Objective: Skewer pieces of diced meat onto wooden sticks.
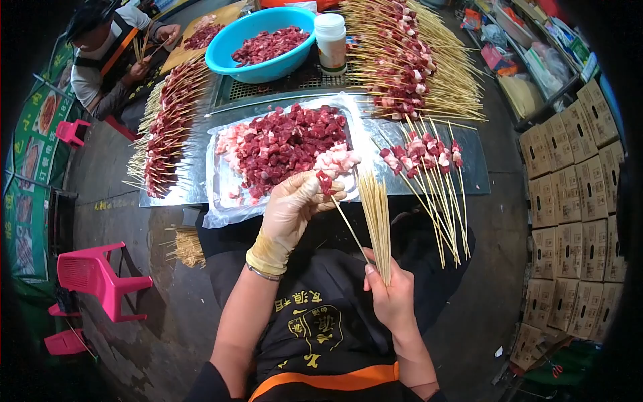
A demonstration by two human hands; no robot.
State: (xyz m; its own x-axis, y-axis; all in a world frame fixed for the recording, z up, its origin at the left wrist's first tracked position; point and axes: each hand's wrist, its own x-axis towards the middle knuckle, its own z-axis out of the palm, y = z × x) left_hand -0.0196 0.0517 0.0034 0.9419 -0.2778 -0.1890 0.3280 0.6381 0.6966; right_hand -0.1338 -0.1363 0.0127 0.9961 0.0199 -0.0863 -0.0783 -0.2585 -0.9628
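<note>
My left hand [296, 201], in a pale translucent glove, pinches a piece of red meat [326, 183] at the tip of a bamboo skewer [350, 226]. My bare right hand [392, 291] grips that skewer near its lower end, along with a thick bundle of bamboo skewers [375, 221] pointing up. Just beyond my left hand lies a plastic-lined tray [213, 193] heaped with diced red meat [286, 145]. Pale fatty cubes [336, 158] sit at its near right and left side. Loaded skewers [427, 156] lie fanned at the table's right edge.
A blue basin [216, 55] of meat and a white-lidded jar [331, 45] stand behind the tray. Piled meat skewers [402, 60] fill the back right; another row [168, 125] lies left. A co-worker [110, 55] holds skewers. Pink stool [95, 276] and cardboard boxes [567, 201] flank me.
</note>
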